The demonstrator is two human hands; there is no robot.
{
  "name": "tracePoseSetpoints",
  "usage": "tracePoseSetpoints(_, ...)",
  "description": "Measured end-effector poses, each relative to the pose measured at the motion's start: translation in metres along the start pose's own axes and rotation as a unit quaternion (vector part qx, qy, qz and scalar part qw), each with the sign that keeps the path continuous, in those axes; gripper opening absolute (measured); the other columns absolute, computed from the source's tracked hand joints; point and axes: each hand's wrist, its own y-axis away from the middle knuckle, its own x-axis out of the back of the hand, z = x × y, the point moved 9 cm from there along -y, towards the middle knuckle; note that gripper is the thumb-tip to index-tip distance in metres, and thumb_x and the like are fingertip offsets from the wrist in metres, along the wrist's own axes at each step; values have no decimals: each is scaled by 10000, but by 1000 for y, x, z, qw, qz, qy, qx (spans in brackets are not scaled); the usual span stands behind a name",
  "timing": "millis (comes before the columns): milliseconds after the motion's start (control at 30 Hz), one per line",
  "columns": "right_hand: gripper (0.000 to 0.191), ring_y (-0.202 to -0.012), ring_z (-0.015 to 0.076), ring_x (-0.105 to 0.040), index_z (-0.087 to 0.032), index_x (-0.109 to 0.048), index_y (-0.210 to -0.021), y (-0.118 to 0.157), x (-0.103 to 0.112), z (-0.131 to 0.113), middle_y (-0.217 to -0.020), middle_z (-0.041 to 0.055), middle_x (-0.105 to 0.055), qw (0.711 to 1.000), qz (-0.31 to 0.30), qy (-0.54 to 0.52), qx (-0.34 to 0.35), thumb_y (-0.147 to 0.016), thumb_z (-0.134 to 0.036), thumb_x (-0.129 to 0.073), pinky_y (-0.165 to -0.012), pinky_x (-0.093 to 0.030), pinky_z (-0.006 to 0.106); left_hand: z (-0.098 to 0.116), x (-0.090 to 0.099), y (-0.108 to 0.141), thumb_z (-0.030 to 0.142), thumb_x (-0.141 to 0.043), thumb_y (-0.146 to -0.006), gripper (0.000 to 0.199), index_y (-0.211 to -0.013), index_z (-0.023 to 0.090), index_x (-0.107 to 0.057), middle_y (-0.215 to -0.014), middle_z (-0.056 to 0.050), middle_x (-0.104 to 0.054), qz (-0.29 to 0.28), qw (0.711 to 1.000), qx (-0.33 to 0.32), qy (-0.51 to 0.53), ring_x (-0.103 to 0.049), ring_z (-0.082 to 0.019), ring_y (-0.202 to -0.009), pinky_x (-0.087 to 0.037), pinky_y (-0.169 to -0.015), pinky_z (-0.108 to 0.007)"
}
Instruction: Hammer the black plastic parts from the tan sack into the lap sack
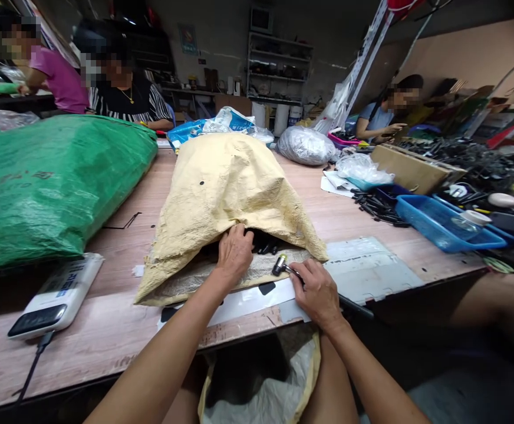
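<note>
A large yellow woven sack (234,176) lies on the table with its mouth facing me. Black parts (263,242) show inside the opening. My left hand (236,250) is at the upper edge of the mouth, fingers bent over and closed; whatever they pinch is hidden. To the right, my right hand (316,291) is wrapped round the dark handle of a small hammer. The hammer's metal head (279,265) rests by the lower lip of the sack. A second open sack (303,377) hangs between my legs below the table edge.
A green sack (53,182) and a white power bank (58,297) with a cable are on the left. A grey plate (369,268), blue tray (447,224) and heaped black parts (473,165) lie right. Several people sit around, one in black and white stripes (128,103).
</note>
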Motion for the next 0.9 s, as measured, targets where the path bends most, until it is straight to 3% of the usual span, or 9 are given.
tracePoseSetpoints(100, 203, -917, 221, -537, -221, -668, -1088, 0, 0, 0, -920, 60, -606, 1000, -2, 0, -4, -972, -262, -506, -833, -403, 336, 4, 10, 13, 208, -596, -926, 161, -1072, 201, -661, -1072, -116, -597, 3, 1000, -20, 20, -528, -304, -1063, -418, -871, -411)
tracePoseSetpoints(233, 194, -909, 220, -527, -224, -674, -1077, 0, 0, 2, -915, 56, -606, 1000, 7, 3, -9, -968, -276, -522, -832, -394, 333, 14, 22, 52, 253, -611, -939, 176, -1108, 234, -657, -1015, -62, -620, -18, 993, -67, 98, -551, -259, -988, -420, -853, -376)
tracePoseSetpoints(333, 181, -900, 216, -524, -226, -676, -1061, 0, 2, 0, -918, 54, -612, 1000, 13, 5, -12, -960, -277, -535, -826, -388, 329, 17, 14, 84, 261, -607, -945, 156, -1088, 251, -668, -991, -41, -622, -58, 981, -82, 169, -564, -234, -957, -434, -833, -349)
tracePoseSetpoints(433, 168, -900, 218, -524, -225, -677, -1049, 1, 5, -2, -924, 53, -619, 1000, 20, 11, -17, -939, -265, -556, -822, -386, 329, 15, 1, 104, 236, -608, -936, 171, -1095, 248, -668, -991, -42, -618, -64, 966, -84, 236, -570, -224, -953, -442, -848, -343)
tracePoseSetpoints(700, 178, -909, 218, -561, -213, -676, -1060, 2, 5, 2, -912, 52, -620, 1000, 2, -1, -5, -971, -250, -527, -834, -424, 334, -2, -9, 109, 138, -700, -802, 141, -922, 203, -665, -891, -20, -604, -27, 937, -12, 349, -570, -191, -872, -438, -784, -302)
tracePoseSetpoints(900, 249, -990, 175, -609, -215, -618, -1213, 9, 27, -22, -1043, 55, -636, 982, 14, -189, 7, -1006, -230, -480, -877, -482, 293, -3, -10, 107, 187, -679, -835, 112, -944, 204, -693, -906, -31, -615, -26, 933, -2, 358, -567, -200, -892, -433, -811, -319)
